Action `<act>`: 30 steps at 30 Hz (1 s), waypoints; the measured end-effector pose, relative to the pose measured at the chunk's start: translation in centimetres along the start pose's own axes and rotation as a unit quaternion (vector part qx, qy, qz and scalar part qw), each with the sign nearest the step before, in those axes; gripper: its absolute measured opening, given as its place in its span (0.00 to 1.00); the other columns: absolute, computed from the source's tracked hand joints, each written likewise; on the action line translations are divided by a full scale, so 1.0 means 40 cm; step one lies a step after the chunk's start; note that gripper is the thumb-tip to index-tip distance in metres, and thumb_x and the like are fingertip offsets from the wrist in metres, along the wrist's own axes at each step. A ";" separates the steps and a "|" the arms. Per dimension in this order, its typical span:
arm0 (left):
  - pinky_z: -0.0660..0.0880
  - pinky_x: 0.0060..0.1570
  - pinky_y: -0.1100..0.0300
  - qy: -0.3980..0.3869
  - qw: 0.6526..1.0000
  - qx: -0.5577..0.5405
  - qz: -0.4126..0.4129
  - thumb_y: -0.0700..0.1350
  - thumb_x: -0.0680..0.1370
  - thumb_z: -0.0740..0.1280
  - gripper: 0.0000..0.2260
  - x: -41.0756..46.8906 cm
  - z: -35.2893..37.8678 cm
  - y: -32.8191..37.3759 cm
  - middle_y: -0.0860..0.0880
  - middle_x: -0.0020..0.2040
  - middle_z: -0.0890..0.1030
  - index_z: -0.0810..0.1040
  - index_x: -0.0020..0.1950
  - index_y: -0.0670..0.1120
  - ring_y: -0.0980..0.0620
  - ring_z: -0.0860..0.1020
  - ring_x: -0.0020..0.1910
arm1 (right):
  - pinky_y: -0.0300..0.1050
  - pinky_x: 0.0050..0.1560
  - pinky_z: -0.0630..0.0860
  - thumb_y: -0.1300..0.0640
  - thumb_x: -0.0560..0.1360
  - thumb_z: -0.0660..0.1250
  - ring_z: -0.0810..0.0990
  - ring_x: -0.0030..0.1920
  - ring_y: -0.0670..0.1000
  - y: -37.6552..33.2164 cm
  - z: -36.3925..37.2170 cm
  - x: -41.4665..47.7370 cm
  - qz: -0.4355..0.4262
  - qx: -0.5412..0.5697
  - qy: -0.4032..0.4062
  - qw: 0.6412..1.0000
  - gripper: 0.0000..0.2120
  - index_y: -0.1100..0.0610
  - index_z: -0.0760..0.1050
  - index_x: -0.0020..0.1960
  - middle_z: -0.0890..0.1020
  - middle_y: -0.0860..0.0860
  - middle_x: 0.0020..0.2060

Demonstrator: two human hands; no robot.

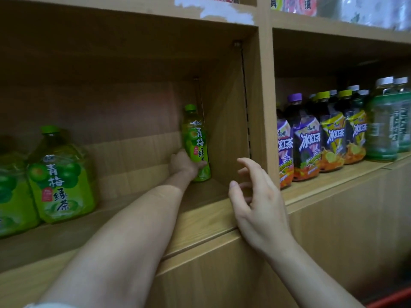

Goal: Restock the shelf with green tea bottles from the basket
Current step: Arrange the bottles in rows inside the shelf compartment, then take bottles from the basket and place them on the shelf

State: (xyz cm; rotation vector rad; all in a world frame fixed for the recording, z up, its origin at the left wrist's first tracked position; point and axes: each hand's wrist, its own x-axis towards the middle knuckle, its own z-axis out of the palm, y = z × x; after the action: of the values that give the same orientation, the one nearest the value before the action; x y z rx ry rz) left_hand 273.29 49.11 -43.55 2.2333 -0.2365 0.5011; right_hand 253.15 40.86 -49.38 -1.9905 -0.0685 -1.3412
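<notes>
Your left hand (182, 163) grips the green tea bottle (196, 143) upright in the shelf's (200, 218) back right corner, apparently touching down; your right hand (255, 203) hovers, fingers spread. Release, then fetch another from the basket.

Purple-labelled iced tea bottles (305, 141) stand in a row just left of yellow-labelled iced tea bottles (333, 138). Further right are pale green bottles (382, 130) with white caps. Blurred packets (300, 4) sit on the level above.
</notes>
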 end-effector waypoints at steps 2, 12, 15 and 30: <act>0.72 0.56 0.53 0.012 1.000 0.000 -0.002 0.52 0.66 0.78 0.32 -0.006 -0.003 0.004 0.40 0.63 0.75 0.71 0.65 0.43 0.41 0.75 0.60 | 0.53 0.44 0.79 0.47 0.75 0.60 0.77 0.45 0.45 0.000 -0.001 0.001 0.000 -0.011 -0.008 1.000 0.21 0.48 0.68 0.67 0.75 0.44 0.48; 0.79 0.50 0.46 -0.078 0.979 -0.086 0.166 0.46 0.73 0.72 0.13 -0.240 -0.177 0.103 0.51 0.45 0.79 0.78 0.57 0.49 0.47 0.80 0.46 | 0.52 0.43 0.81 0.56 0.73 0.67 0.83 0.40 0.53 -0.012 -0.075 0.010 0.120 0.109 -0.106 0.981 0.08 0.46 0.76 0.51 0.82 0.52 0.39; 0.82 0.41 0.51 -0.093 0.950 -0.139 0.263 0.43 0.75 0.70 0.04 -0.407 -0.226 0.160 0.52 0.38 0.80 0.81 0.47 0.52 0.53 0.79 0.37 | 0.43 0.31 0.77 0.66 0.74 0.65 0.81 0.29 0.47 -0.028 -0.192 -0.032 0.171 0.169 -0.112 0.964 0.10 0.51 0.76 0.45 0.81 0.58 0.36; 0.74 0.51 0.64 -0.451 0.818 0.084 0.346 0.47 0.74 0.70 0.12 -0.984 0.209 0.129 0.53 0.49 0.83 0.81 0.56 0.50 0.54 0.80 0.50 | 0.44 0.37 0.75 0.54 0.72 0.72 0.79 0.36 0.48 0.326 -0.686 -0.502 0.415 -0.131 -0.424 0.794 0.09 0.53 0.77 0.51 0.81 0.51 0.37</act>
State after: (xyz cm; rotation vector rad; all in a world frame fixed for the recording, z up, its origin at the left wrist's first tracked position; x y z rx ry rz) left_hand 238.33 39.57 -61.81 2.3493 -1.5836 -0.2541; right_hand 227.89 21.88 -67.48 -2.2690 0.5452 0.1555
